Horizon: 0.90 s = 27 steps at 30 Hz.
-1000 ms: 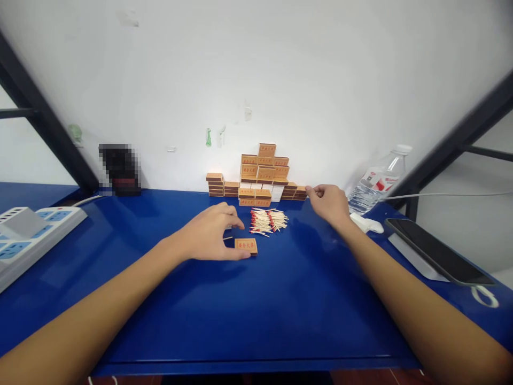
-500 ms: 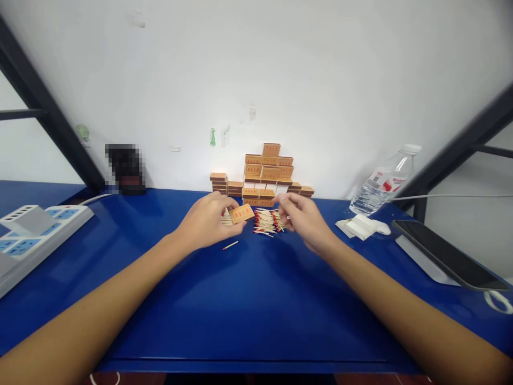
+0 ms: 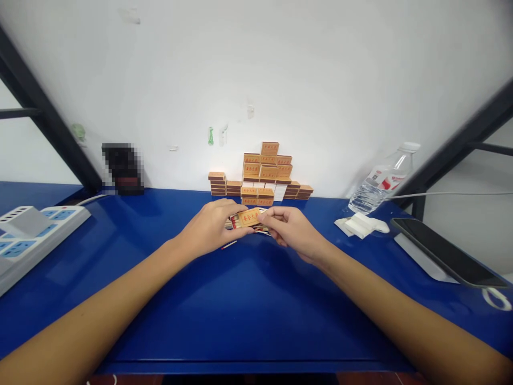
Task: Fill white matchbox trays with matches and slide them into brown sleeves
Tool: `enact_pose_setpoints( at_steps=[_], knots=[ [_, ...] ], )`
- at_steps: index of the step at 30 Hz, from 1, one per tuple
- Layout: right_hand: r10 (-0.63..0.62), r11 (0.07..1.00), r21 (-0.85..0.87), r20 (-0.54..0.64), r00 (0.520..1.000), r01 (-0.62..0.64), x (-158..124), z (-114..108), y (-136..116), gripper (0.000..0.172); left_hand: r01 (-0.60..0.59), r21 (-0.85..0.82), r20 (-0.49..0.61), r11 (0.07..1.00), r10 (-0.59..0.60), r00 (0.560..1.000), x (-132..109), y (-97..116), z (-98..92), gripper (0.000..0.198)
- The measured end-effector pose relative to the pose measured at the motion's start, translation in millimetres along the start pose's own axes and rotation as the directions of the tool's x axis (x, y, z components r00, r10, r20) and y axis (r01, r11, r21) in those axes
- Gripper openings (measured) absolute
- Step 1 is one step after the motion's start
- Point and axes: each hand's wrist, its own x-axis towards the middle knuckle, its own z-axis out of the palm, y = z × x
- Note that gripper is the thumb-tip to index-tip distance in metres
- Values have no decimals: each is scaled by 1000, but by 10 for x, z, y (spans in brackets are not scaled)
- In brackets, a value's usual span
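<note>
Both hands hold one orange matchbox (image 3: pixel 249 217), which is partly slid open with red-tipped matches showing at its left end. My left hand (image 3: pixel 210 224) grips it from the left, thumb below and fingers above. My right hand (image 3: pixel 289 230) pinches its right end. Loose matches (image 3: pixel 262 229) lie on the blue table under and behind the box, mostly hidden by it and my fingers. A single match (image 3: pixel 228 245) lies in front of my left hand. Behind, stacked matchboxes (image 3: pixel 267 172) stand against the wall, with lower stacks (image 3: pixel 218 184) on either side.
On the right are a tilted water bottle (image 3: pixel 379 179), white items (image 3: pixel 361 225) and a dark phone (image 3: pixel 444 251) raised on a white support. A power strip (image 3: pixel 44 235) lies at the left. A pixelated dark object (image 3: pixel 124 168) is by the wall.
My right hand has moved left and taken hold of the matchbox's right end. My left hand has shifted slightly right with the box, whose matches now show at its left end.
</note>
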Motion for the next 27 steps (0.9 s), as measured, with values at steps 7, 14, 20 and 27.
enact_pose_setpoints(
  at_steps=[7,14,20,27],
  knots=[
    [-5,996,90,-112,994,15,84,-125,-16,38,107,-47,-45,993,-109,993,33,-20,-60,29],
    [-23,999,25,-56,998,24,27,-61,-5,39,68,31,-96,997,-65,993,3,-25,-13,38],
    [-26,989,140,-198,980,54,203,-361,-37,33,146,-37,-131,989,-149,980,23,-41,-37,35],
    [-64,998,-47,-630,774,43,491,-1166,-98,19,137,-54,9,989,-137,991,-5,43,4,36]
  ],
)
